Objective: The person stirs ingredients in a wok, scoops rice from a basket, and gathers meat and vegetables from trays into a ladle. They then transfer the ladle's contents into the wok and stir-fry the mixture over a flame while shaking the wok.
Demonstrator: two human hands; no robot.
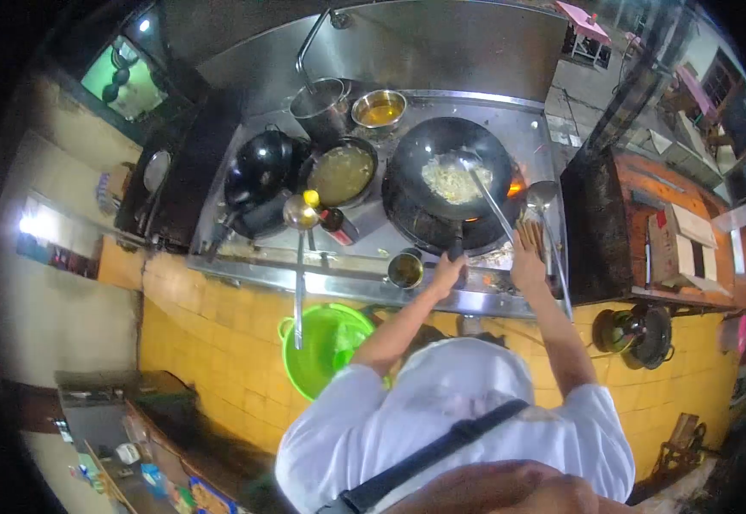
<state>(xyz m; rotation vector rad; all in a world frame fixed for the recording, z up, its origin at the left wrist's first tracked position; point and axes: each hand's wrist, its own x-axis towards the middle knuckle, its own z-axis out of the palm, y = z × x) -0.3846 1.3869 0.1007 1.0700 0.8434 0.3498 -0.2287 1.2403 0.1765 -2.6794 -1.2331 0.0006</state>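
Observation:
My left hand [448,274] is closed round the black handle of a wok [416,141], which sits tilted over a burner. Pale, shredded-looking food [446,184] lies inside the wok. In my right hand [527,264] is the long metal handle of a ladle [494,202], whose head reaches into the food. Flames [516,185] show at the wok's right side. A second ladle [542,194] rests just right of my right hand. A small dark-filled cup [405,269] stands left of my left hand.
On the stove are a pan of cloudy liquid [343,174], a black wok [261,167], a tall pot [320,107], a bowl of yellow liquid [380,110], a sauce bottle [338,226] and another ladle [301,214] overhanging the edge. A green basket [304,364] stands below; a wooden table [647,184] is right.

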